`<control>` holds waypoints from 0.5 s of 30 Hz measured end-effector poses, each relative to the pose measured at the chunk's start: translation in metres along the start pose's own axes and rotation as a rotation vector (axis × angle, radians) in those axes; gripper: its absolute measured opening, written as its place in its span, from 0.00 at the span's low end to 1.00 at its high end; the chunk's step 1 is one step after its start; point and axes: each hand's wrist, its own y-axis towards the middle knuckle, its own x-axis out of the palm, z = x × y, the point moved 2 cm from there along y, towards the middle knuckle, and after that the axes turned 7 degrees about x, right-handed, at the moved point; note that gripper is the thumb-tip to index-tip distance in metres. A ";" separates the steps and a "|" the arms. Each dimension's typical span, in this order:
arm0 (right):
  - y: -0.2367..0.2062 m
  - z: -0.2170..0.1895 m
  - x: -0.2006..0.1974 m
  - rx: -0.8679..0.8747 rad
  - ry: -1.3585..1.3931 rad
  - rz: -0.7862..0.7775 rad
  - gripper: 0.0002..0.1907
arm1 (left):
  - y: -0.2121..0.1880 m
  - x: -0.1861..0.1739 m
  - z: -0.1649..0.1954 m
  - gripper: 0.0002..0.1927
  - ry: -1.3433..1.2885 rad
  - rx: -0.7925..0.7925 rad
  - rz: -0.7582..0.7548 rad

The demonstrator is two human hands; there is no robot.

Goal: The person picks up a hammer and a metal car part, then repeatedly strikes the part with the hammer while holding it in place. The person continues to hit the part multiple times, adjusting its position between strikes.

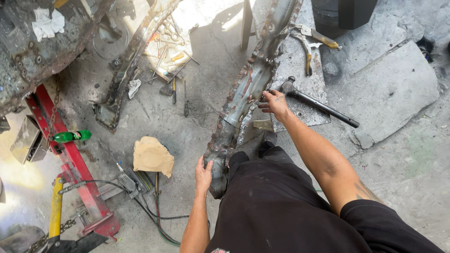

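Grimy concrete floor all round. A long rusty metal channel is propped from 6 toward 12 o'clock, steadied by the left hand, fingers spread flat on its lower end; right hand fingers are curled on its edge, hammer just beside. Probably heavy, stiff, sharp-edged, so best gripped at the flanges.

The scene is seen from a single camera worn on the head, aimed steeply down over the person's own lap and arms at the concrete floor. The left hand and right hand are framed near the middle, at arm's length. The surrounding workshop floor is taken in widely, and no second view is given.
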 end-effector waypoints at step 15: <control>0.020 0.010 0.007 0.018 0.100 0.003 0.43 | 0.003 -0.007 -0.010 0.21 0.080 -0.066 0.032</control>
